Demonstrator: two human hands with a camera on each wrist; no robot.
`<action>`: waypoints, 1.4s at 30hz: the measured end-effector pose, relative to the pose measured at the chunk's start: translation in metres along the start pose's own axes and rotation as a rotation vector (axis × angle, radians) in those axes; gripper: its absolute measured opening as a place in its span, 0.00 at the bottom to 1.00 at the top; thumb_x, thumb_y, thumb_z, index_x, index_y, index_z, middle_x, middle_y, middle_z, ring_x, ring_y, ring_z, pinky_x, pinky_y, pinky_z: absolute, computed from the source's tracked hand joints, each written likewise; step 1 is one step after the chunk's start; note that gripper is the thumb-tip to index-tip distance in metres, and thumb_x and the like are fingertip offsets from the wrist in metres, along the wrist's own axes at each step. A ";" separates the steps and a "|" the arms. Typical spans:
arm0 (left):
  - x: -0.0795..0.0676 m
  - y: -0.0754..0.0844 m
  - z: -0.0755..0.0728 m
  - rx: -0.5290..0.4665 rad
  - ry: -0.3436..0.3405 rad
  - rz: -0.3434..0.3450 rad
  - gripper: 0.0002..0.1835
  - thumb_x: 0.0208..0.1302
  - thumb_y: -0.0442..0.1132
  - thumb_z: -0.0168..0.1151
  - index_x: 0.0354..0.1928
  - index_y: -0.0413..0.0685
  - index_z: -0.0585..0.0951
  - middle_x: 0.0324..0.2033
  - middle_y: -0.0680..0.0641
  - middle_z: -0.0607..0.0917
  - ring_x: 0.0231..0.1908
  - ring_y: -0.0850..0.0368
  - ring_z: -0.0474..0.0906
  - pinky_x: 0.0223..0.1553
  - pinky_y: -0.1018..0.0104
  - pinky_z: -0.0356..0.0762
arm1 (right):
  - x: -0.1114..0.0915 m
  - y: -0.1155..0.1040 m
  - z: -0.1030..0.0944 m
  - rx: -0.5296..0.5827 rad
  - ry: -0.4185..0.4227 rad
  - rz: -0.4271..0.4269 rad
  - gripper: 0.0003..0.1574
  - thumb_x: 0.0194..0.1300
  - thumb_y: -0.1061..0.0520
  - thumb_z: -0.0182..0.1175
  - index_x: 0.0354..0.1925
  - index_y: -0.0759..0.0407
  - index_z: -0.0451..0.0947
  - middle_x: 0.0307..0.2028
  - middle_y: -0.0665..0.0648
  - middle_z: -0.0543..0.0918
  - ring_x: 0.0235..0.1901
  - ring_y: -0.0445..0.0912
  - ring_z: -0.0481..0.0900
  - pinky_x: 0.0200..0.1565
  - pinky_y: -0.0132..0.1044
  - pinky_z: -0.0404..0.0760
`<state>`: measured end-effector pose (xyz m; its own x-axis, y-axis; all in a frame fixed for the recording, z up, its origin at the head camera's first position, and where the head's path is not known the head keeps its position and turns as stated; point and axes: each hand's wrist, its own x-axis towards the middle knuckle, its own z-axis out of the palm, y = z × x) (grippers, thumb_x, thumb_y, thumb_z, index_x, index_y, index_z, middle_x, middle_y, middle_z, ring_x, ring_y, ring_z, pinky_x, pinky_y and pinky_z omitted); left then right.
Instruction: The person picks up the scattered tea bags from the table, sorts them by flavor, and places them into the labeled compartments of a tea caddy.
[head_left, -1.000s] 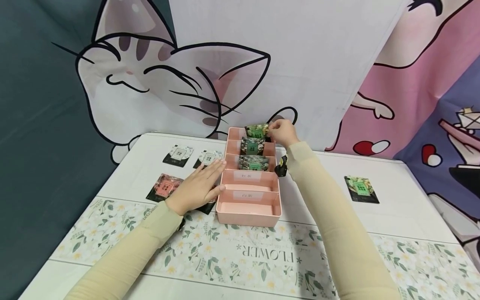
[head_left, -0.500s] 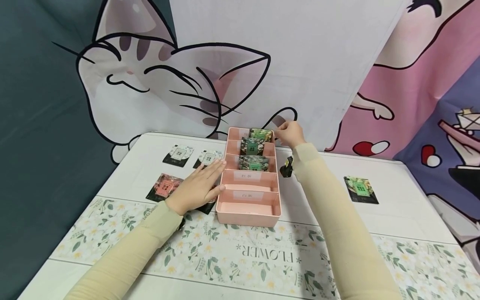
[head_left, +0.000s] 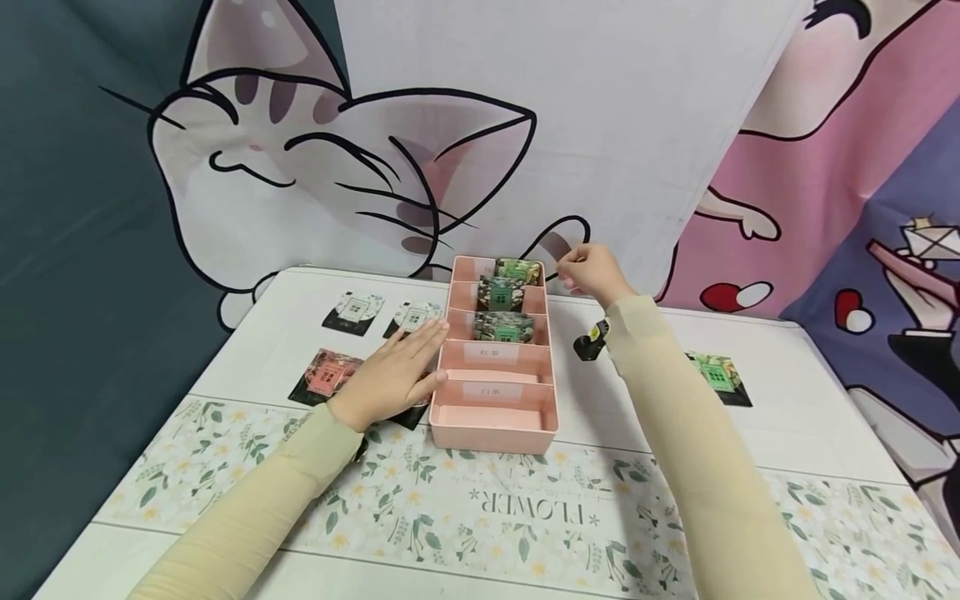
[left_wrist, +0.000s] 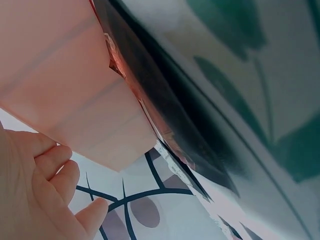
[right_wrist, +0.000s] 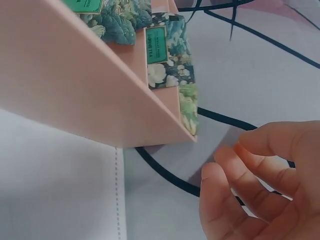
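Observation:
A pink divided box (head_left: 495, 440) stands lengthwise on the table. Its rear compartments hold a light-green tea packet (head_left: 519, 271) at the very back, a dark-green jasmine tea packet (head_left: 501, 294) in front of that, and another dark-green tea packet (head_left: 504, 327) in the middle one. The two front compartments bear white labels and hold nothing. My left hand (head_left: 390, 379) lies with extended fingers against the box's left side. To the right of the box's back corner, my right hand (head_left: 596, 273) hovers with loosely bent fingers (right_wrist: 230, 175), apart from the box and holding nothing.
Two white-and-black packets (head_left: 354, 312) lie at the back left. Before them is a red-and-black packet (head_left: 325, 377); another dark packet (head_left: 408, 417) is partly under my left hand. A green packet (head_left: 722, 379) lies right, overlapped by my sleeve. A cartoon backdrop (head_left: 615, 125) rises behind.
My right hand has let go of the light-green tea packet, which has settled into the rear compartment, and has drawn away to the right. The left hand has stayed at the box.

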<state>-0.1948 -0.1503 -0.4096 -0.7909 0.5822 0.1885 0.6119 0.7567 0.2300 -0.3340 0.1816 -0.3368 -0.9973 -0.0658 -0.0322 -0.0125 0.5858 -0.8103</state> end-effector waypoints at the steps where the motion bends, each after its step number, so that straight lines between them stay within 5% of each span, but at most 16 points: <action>1: 0.000 0.000 0.000 0.002 -0.001 -0.002 0.38 0.80 0.57 0.46 0.80 0.42 0.53 0.79 0.43 0.55 0.78 0.46 0.50 0.78 0.44 0.42 | -0.002 0.001 -0.002 -0.017 0.003 -0.007 0.14 0.70 0.59 0.55 0.45 0.68 0.81 0.37 0.60 0.84 0.29 0.42 0.81 0.45 0.43 0.89; 12: 0.000 -0.001 -0.001 0.015 -0.003 -0.002 0.40 0.80 0.63 0.37 0.80 0.42 0.53 0.79 0.44 0.55 0.78 0.47 0.49 0.78 0.43 0.43 | -0.030 0.013 -0.023 -0.149 0.031 -0.066 0.11 0.72 0.58 0.57 0.43 0.66 0.79 0.41 0.67 0.86 0.34 0.50 0.83 0.33 0.30 0.83; 23: -0.003 -0.002 0.000 0.014 -0.003 -0.001 0.42 0.79 0.66 0.32 0.80 0.42 0.53 0.79 0.44 0.54 0.78 0.47 0.49 0.79 0.45 0.42 | -0.060 0.032 -0.031 -0.306 0.100 -0.107 0.13 0.71 0.57 0.59 0.44 0.66 0.80 0.44 0.70 0.85 0.44 0.61 0.81 0.47 0.57 0.80; 42: 0.000 -0.002 0.001 0.011 -0.002 0.008 0.43 0.79 0.66 0.31 0.80 0.41 0.53 0.79 0.42 0.54 0.78 0.44 0.50 0.77 0.40 0.46 | -0.109 0.084 -0.049 -0.286 0.377 -0.099 0.13 0.68 0.59 0.60 0.46 0.66 0.83 0.40 0.68 0.87 0.42 0.62 0.85 0.42 0.44 0.78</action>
<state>-0.1960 -0.1514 -0.4114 -0.7863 0.5886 0.1879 0.6177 0.7555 0.2183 -0.2296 0.2776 -0.3723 -0.9465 0.1339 0.2937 -0.0750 0.7937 -0.6036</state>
